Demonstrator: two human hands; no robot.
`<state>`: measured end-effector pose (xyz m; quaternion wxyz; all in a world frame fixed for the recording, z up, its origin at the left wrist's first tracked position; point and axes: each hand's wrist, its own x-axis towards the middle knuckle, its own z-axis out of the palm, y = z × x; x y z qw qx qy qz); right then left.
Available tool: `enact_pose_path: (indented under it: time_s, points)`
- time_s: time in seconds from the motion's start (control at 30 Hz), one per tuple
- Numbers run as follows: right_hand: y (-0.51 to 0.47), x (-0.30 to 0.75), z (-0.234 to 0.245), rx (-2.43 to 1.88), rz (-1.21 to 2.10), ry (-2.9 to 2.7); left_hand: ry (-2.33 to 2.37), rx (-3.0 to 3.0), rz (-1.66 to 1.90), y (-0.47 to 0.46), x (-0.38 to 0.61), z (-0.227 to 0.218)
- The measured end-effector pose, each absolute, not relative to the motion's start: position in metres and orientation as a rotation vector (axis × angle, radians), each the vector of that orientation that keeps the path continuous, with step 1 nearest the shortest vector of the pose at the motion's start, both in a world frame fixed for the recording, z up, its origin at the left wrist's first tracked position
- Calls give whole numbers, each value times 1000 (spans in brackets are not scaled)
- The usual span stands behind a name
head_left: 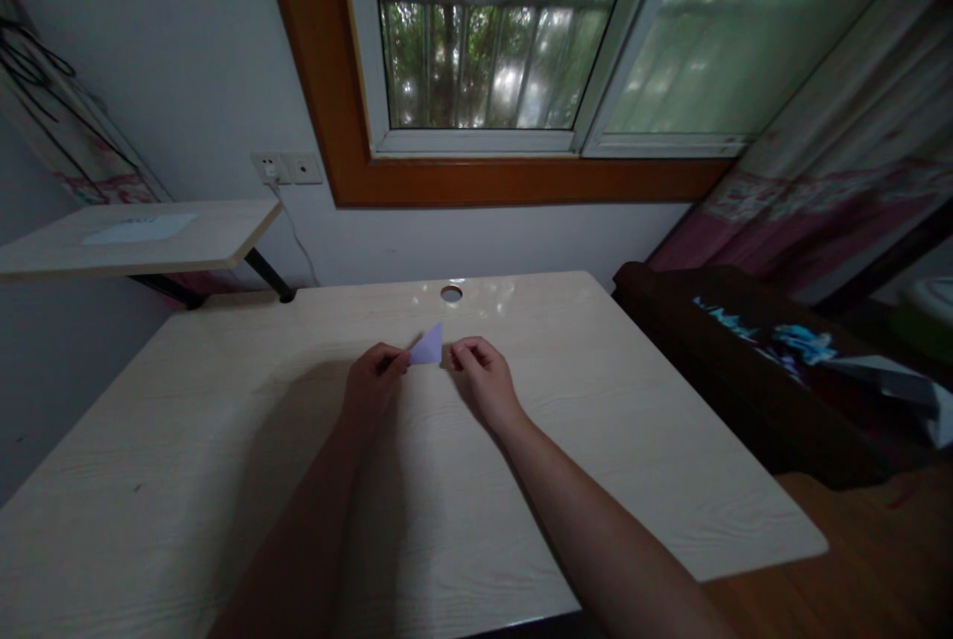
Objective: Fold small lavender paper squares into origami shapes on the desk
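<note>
A small triangle of folded purple paper [428, 346] is held just above the desk [476, 480]. My left hand [374, 381] pinches its left corner between thumb and fingers. Close by the paper's right edge is my right hand [482, 373], with a narrow gap between them. Its thumb and fingertips are pressed together; whether anything lies between them is hidden.
A round cable hole [451, 294] lies behind the paper near the desk's back edge. At the left a raised shelf [223, 222] bears a white sheet [140, 229]. Beyond the desk's right edge stands a dark brown piece of furniture [670, 321] with crumpled blue items [804, 344].
</note>
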<state>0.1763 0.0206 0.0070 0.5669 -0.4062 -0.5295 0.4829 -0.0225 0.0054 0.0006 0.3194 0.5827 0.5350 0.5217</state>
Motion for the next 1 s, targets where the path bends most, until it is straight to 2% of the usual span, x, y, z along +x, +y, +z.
enact_pose_path:
  time_s: [0.73, 1.0]
  points:
    - [24, 169, -4, -730, 1423, -1066, 1263, 1766, 1255, -2, -14, 7]
    - [17, 172, 5, -756, 1444, -1252, 1220, 1731, 1207, -5, -10, 9]
